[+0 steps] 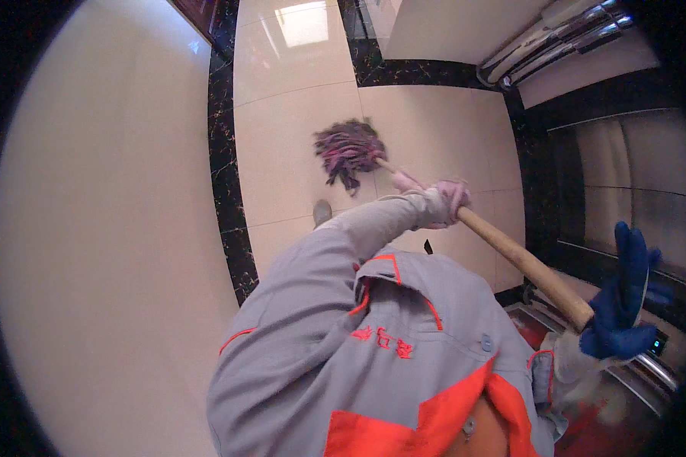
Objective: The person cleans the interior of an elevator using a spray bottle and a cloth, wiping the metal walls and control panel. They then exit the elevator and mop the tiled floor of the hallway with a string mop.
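Observation:
My left hand (453, 201), in a pink glove, is wrapped around the wooden handle (520, 260) of a mop. The handle slopes from lower right to upper left. Its far end carries a mop head (351, 149) of purple and dark fabric strips, lying spread on the tiled floor. My right hand (623, 308), in a blue glove, is at the handle's butt end with its fingers stretched out. The butt lies against or just in front of the base of that palm, and the fingers do not curl around it.
Glossy beige tiles (286, 137) are edged by black marbled borders (223, 188). A pale wall (114, 228) rises on the left. Metal pipes (560, 48) run at the upper right, above a dark-framed reflective panel (623, 171). A shoe tip (322, 212) shows below the mop head.

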`<state>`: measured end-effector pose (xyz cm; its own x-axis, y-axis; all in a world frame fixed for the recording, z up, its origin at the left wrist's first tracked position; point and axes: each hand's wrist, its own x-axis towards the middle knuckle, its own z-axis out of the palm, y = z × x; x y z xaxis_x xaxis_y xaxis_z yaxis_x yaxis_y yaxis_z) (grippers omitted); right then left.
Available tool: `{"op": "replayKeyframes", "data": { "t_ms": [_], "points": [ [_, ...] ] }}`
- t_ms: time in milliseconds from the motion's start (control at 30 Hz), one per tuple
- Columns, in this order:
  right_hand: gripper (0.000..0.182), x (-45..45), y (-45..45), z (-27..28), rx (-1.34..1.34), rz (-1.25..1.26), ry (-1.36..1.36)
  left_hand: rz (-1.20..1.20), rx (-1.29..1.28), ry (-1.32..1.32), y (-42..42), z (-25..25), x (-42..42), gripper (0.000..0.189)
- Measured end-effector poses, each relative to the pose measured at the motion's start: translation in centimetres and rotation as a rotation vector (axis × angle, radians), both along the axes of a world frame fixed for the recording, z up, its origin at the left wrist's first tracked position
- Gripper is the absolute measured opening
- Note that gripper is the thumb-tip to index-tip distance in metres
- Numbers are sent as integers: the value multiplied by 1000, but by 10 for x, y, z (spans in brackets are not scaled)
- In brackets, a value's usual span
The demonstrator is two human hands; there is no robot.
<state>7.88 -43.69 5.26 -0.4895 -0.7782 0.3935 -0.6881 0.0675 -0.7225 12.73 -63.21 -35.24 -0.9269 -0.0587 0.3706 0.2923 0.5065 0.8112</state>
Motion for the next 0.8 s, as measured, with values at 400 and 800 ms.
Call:
{"op": "replayKeyframes", "data": {
  "t_ms": [400,800],
  "points": [
    [48,147,3,6,193,-564,977,-176,12,-609,1,60,119,28],
    [39,355,-154,2,175,166,829,539,-22,-450,-98,53,465,8]
  ]
}}
